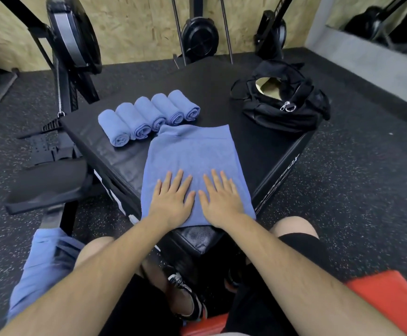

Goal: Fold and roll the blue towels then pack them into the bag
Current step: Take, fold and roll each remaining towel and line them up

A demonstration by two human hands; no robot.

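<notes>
Okay, head cam: looking down over a black padded box (222, 93) on a speckled gym floor.
Blue towel (192, 151): folded into a long strip, lying down the middle of the box, near end right at the box's near corner.
Left hand (172, 201): palm down on the towel's near half, fingers straight and spread, gripping nothing.
Right hand (222, 202): same deal, flat on the cloth just beside the left, fingers straight.
Rolled towels (149, 115): five, side by side and touching, just past the strip's far-left corner.
Bag (287, 103): black, unzipped and gaping, far right on the box, well apart from the rolls.
Loose towels (42, 267): blue heap low left, off the box, beside the left knee.
Background: rowing machines (74, 37) against a chipboard wall, red pad (391, 304) bottom right.
</notes>
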